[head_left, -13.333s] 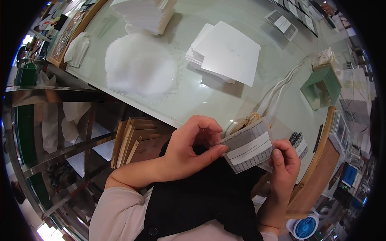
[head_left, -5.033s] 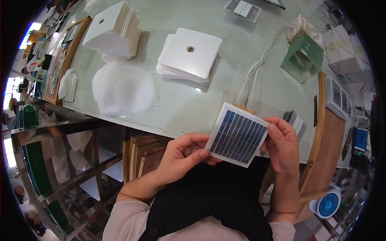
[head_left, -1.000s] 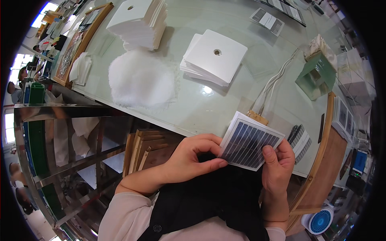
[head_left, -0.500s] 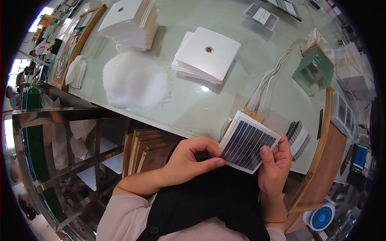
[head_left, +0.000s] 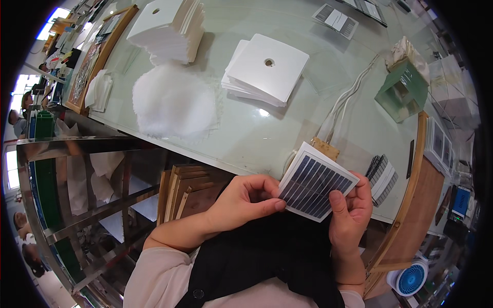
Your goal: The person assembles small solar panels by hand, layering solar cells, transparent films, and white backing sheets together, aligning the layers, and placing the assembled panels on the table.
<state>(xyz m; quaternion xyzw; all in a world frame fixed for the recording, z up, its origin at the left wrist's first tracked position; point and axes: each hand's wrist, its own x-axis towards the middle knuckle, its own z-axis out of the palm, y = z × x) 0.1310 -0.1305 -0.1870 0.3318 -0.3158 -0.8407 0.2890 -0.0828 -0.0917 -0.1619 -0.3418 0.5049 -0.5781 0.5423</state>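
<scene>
Between my two hands, just over the table's near edge, is a small solar panel with dark cells and a white border, its face tilted up. My right hand grips its right side, thumb on the front and fingers behind. At the left edge, my left hand pinches with thumb and forefinger; its other fingers curl in. A white sheet edge shows behind the panel's upper left. Beyond the panel sits a tan block with white cables running from it. A stack of dark cell strips lies to the right.
White square sheets with a center hole are stacked mid-table; a taller stack stands farther left. Near it lies a translucent white pile. A green glass-like box stands at right. A metal rack is left; a blue fan is lower right.
The view has shifted very slightly. Both hands keep their hold on the solar panel, which has hardly moved.
</scene>
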